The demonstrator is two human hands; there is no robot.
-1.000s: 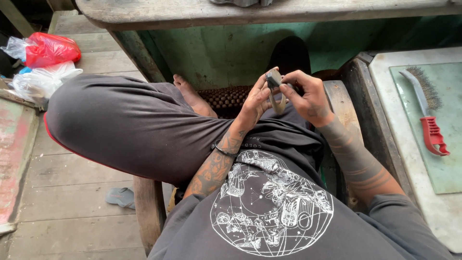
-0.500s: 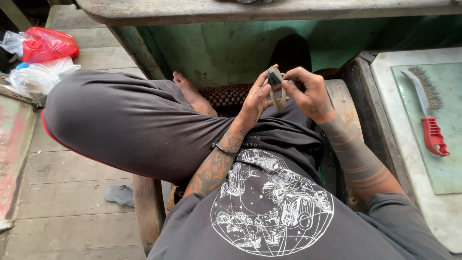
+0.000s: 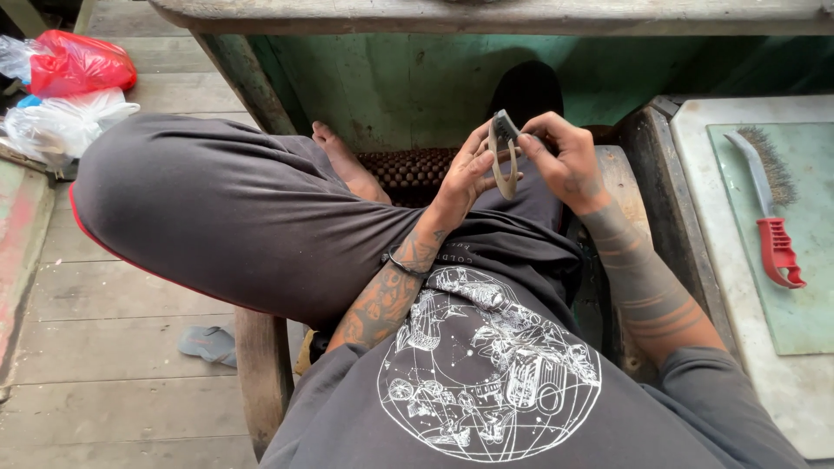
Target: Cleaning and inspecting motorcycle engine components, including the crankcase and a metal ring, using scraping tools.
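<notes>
Left hand: raised above the lap, fingers curled around one pale oval ring, gripping its left side.
Right hand: raised opposite, fingers closed on one small dark block, pressed against the ring's top.
Ring position: upright between both hands, above the crossed legs.
Wire brush: one, red handle, lying on the green mat at right.
Plastic bags: two, one red, one clear, at upper left.
</notes>
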